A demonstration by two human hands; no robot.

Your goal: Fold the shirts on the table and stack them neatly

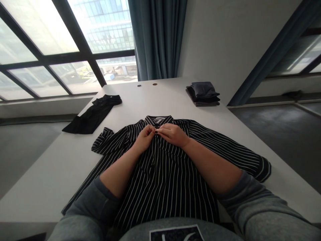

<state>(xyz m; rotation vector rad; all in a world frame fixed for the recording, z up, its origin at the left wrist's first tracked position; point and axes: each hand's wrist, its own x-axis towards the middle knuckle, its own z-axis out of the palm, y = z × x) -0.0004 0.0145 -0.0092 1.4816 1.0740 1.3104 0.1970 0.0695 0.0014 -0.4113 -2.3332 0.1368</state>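
A black-and-white striped shirt (pixel 163 187) lies spread on the white surface (pixel 50 177), and the left hand (pixel 144 139) and right hand (pixel 173 134) meet at its placket (pixel 155 149) just below the collar (pixel 157 119), the fingers (pixel 151 130) of both closed in a pinch around what seems to be a small dark button (pixel 155 132), partly hidden by the fingertips. So small a fastening handles best with the cloth kept flat, as it lies here. Left of the shirt lies a black garment (pixel 92 115), beyond it to the right sits a folded dark stack (pixel 202 94), and the person's lap (pixel 135 232) cuts off its hem.

Black shirt (pixel 160 187) with white pinstripes
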